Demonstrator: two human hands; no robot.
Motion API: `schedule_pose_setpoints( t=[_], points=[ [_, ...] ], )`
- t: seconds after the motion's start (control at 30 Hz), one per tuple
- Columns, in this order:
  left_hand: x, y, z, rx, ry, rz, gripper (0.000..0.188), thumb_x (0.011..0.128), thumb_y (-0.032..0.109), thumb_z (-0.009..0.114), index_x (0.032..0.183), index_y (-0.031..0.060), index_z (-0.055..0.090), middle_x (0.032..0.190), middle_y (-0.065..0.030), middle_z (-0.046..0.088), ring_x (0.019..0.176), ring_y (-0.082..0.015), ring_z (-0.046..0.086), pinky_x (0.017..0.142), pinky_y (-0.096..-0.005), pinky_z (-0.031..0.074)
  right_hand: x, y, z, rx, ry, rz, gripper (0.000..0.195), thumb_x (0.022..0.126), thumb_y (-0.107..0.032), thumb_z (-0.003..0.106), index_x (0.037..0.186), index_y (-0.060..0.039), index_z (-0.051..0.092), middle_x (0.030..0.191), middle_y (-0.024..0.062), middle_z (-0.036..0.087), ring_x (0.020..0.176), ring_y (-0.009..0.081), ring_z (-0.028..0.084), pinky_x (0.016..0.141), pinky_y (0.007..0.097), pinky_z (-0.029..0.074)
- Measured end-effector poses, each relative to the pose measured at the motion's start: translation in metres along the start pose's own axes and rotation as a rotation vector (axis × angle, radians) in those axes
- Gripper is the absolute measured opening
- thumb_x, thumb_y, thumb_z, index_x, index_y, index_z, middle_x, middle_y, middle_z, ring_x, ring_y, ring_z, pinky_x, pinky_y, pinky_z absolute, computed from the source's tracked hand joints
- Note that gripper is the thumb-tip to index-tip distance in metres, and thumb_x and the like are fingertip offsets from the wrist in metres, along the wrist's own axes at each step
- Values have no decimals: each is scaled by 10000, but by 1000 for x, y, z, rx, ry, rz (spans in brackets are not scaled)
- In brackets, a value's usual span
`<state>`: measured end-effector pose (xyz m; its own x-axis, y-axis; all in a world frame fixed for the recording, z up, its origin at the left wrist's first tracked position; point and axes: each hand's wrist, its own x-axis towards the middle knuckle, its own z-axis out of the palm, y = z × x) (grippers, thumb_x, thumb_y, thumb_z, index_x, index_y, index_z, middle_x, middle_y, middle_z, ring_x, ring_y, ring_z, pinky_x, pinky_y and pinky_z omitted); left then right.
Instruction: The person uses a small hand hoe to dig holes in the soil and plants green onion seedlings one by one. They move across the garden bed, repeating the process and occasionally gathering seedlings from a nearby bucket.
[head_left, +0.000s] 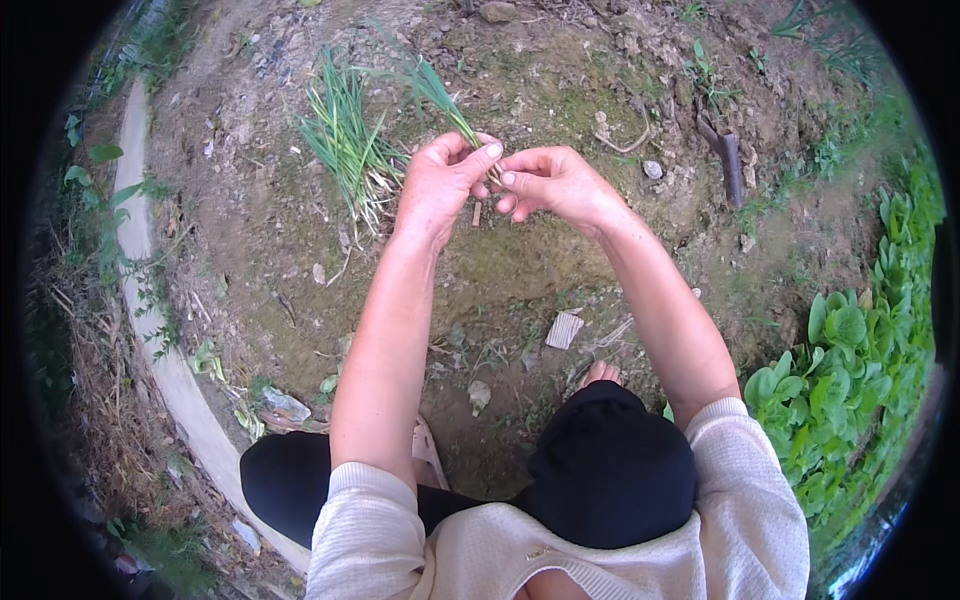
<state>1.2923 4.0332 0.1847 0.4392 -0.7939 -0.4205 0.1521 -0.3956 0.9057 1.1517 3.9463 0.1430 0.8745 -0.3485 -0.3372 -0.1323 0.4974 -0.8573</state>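
Note:
A small bunch of narrow green stalks (442, 94), probably chives or young scallions, is gripped in my left hand (446, 172), with its leaves pointing up and left. The thumb and fingers of my right hand (551, 180) pinch the pale lower ends of this bunch, close beside my left fingers. My own fingers partly hide those ends. Left of my hands, a larger pile of the same kind of greens (349, 135) lies on the bare soil, its whitish root ends towards me.
A concrete edging (142, 300) curves along the left. Leafy green plants (840, 375) grow in a bed at right. A dark, narrow curved object (727, 161) lies on the soil at upper right. Nearer my feet is a ribbed pale scrap (564, 330).

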Motion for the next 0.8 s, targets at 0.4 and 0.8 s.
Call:
schedule_pose_setpoints(
  t=[0.4,0.8],
  points=[
    [-2,-67,-19,991,420,166,191,801,102,638,983,62,596,677,-99,608,597,-214,592,568,-341,462,-13,17,-11,275,279,9,219,856,-73,606,1031,56,576,911,133,648,773,174,649,638,256,547],
    [-36,-86,30,274,507,304,145,812,16,613,947,8,562,773,-73,641,647,-126,615,571,-258,492,-10,45,17,-66,358,-23,179,867,-42,571,1022,45,598,827,69,648,699,100,617,586,219,502]
  ],
)
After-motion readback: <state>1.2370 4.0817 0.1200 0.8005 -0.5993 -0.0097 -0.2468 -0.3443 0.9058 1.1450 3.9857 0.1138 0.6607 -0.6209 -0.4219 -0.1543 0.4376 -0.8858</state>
